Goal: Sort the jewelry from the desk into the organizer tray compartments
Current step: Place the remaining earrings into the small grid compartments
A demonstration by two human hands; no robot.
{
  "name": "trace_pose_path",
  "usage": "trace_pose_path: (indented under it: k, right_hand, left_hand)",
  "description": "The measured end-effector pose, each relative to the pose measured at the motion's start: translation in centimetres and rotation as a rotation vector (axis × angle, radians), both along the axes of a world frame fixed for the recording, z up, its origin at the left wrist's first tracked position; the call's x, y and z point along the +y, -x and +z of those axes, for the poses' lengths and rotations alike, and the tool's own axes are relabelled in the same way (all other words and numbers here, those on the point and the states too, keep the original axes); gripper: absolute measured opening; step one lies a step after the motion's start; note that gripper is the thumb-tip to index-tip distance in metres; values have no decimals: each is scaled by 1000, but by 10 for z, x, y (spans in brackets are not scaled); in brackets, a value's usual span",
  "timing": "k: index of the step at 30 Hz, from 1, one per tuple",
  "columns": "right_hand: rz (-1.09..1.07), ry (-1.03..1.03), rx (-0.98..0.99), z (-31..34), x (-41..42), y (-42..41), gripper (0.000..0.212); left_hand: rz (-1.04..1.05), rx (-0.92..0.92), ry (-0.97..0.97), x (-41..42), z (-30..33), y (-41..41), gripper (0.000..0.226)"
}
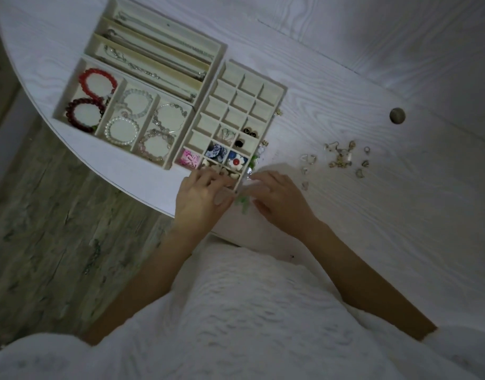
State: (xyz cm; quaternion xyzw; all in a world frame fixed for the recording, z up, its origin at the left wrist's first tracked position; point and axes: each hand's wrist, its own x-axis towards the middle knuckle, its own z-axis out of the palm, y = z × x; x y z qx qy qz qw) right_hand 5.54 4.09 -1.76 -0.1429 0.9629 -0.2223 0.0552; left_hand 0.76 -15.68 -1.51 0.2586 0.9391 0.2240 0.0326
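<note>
Sorting small jewelry into the grid tray [274, 90].
My left hand [201, 194] rested curled on its near corner; my right hand [277, 196] fingers' hold I couldn't tell. Loose earrings [340, 157] on the surface likely needed picking next.

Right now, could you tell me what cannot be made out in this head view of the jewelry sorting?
- Left hand covers the near corner of the grid tray; whatever lies in those compartments is hidden.
- Right hand: its fingertips blur together, so whether it pinches anything is unclear.
- Green pieces between the hands: smeared, type unreadable.
- Loose earrings on the desk: too small and dim to pair up.
</note>
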Motion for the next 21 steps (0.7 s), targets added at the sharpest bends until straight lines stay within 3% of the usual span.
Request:
trace_pose_path:
  k: [3, 8, 14, 21]
  right_hand:
    - [42, -13, -18, -9, -7, -6, 35]
    - [-130, -43, 89, -16, 4, -8, 9]
    - [-406, 16, 37, -6, 18, -7, 18]
    - [-407, 58, -131, -5, 8, -6, 31]
  left_hand:
    - [9, 2, 43, 4, -2, -3, 24]
    - [65, -28, 6, 3, 0, -3, 10]
    - [74, -68, -8, 5, 3, -4, 13]
    - [49, -71, -1, 6, 10, -2, 12]
